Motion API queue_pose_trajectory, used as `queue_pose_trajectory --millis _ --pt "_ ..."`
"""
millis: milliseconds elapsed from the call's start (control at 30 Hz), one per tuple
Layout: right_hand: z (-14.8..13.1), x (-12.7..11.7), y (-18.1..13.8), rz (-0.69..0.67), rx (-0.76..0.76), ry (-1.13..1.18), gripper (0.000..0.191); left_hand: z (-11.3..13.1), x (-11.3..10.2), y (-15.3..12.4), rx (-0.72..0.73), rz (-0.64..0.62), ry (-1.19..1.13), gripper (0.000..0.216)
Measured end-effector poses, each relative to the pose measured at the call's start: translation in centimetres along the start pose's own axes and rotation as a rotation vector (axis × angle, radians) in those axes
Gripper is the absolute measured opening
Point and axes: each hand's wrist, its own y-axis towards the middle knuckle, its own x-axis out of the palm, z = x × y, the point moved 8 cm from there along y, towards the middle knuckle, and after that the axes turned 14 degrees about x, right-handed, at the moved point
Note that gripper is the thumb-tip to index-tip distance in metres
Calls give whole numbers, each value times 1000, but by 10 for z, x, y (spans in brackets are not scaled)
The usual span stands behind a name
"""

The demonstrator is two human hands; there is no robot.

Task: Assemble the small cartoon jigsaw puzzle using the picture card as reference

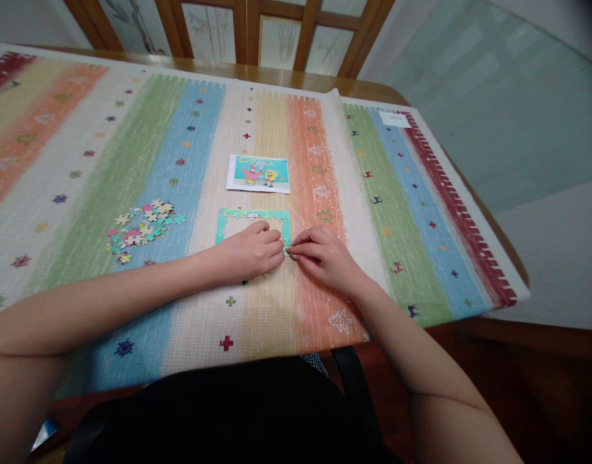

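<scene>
Jigsaw border [271, 214]: we note left hand [259, 251] curled over it, grip unclear; right hand [290, 250] pinching its right edge; sideways pressure could unlock pieces.

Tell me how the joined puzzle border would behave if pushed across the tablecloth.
The puzzle border would probably buckle or come apart, being a narrow jigsaw band with the tablecloth showing inside. It is likely light, since it looks thin. Lying flat, it seems unlikely to tip.

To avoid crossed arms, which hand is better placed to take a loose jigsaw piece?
Probably the left hand: loose jigsaw pieces lie on its side; the right hand is farther, at the jigsaw border.
</scene>
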Motion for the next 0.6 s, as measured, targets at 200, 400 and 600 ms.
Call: queue_pose_trajectory --millis 200,400,600 --pt "1 1 0 -7 12 2 16 -12 8 -1 -81 -17 -189 14" --pt "0 1 0 3 -3 -10 15 -28 15 -3 -242 90 -376 17" --pt "2 2 0 -4 7 -11 15 -35 17 -4 -317 115 -461 9"
